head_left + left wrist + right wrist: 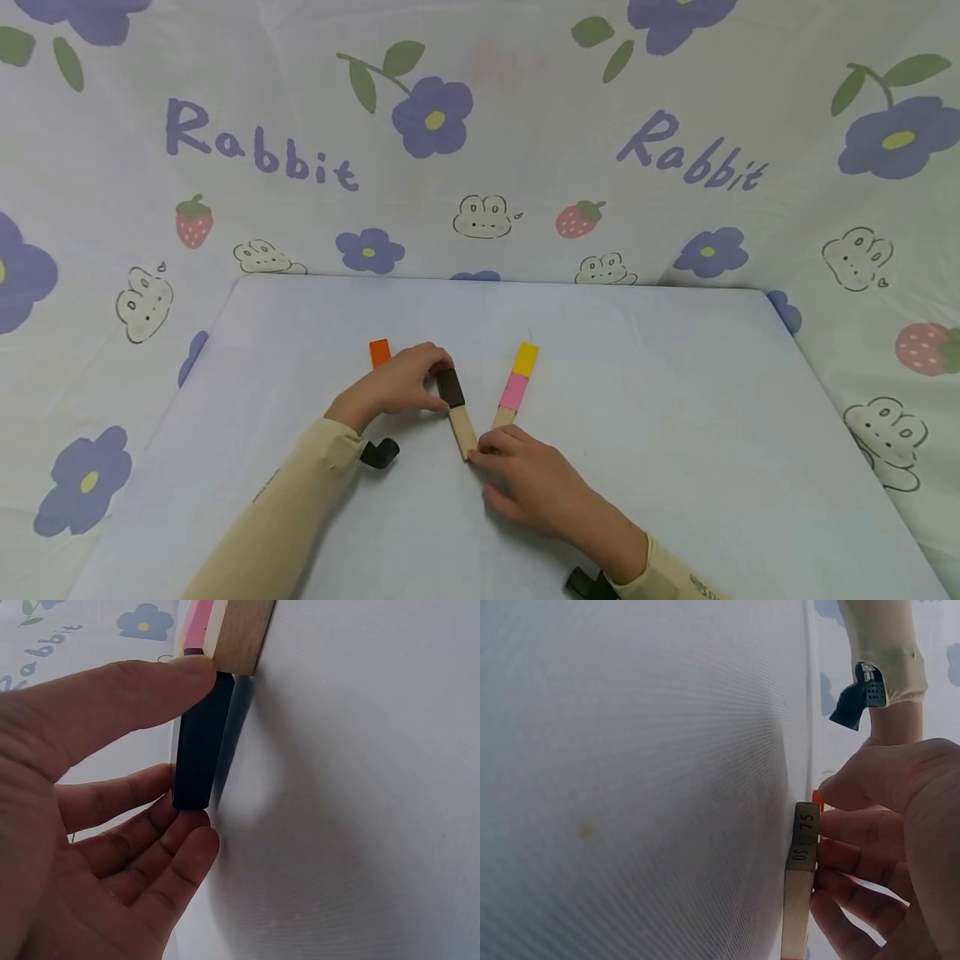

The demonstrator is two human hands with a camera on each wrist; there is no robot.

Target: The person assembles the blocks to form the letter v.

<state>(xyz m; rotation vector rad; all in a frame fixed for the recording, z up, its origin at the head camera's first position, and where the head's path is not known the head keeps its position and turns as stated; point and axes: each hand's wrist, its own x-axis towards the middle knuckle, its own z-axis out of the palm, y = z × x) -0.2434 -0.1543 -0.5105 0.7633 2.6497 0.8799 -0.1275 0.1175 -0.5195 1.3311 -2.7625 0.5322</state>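
Observation:
In the head view my left hand (397, 382) pinches a black block (451, 388) lengthwise, thumb at its near end and fingers at its far end. The left wrist view shows the same grip on the black block (201, 742). A plain wooden block (462, 433) continues in line from its near end. My right hand (538, 482) touches the near end of that wooden block with its fingertips. Beyond the right hand, a second slanted row has a wooden block (505, 416), a pink block (514, 391) and a yellow block (526, 359); the hand hides its near end.
An orange block (379, 352) lies behind my left hand, partly covered by it. The white table (712, 450) meets a patterned cloth (517, 150) at the back and sides. Black devices stick out at both wrists. Printed numbers show on a block (805, 823) in the right wrist view.

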